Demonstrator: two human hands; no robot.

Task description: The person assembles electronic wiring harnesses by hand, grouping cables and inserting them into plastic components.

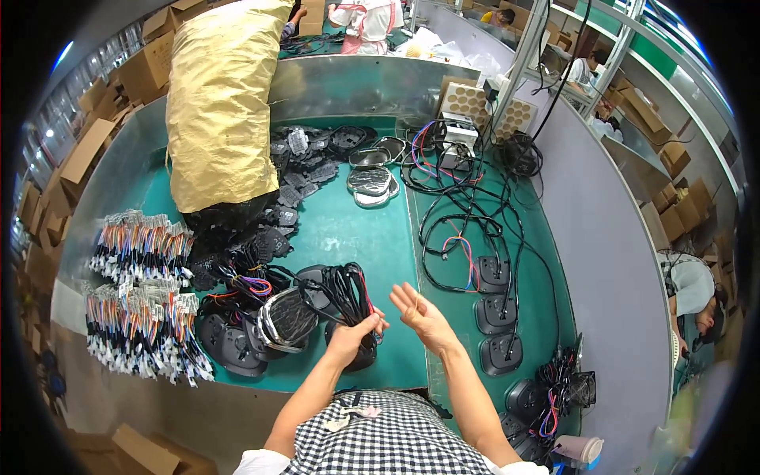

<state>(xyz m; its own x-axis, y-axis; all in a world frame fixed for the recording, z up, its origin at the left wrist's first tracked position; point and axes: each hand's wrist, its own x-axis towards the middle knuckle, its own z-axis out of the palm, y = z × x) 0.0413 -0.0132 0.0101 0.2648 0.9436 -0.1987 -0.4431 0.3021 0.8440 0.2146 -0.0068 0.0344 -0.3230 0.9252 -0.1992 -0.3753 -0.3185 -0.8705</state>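
My left hand [355, 336] is closed around a coiled bundle of black cable [346, 294] with a few red and blue wires, above the near edge of the green table. To its right, my right hand [426, 320] is raised with fingers stretched out and apart. A thin light strand seems to cross those fingers, too fine to make out. Left of the bundle lies a black part with a shiny silver rim [283, 320]. Around it are several dark rounded housings [237, 348] with cables, partly hidden under one another.
Bundles of short coloured wires [142, 328] lie at the left. A big yellow sack [226, 103] stands behind them, beside small black parts. Silver-rimmed pieces [370, 182] lie farther back. On the right are loose cables, dark housings [496, 314], a lidded cup [579, 449] and a grey partition [590, 229].
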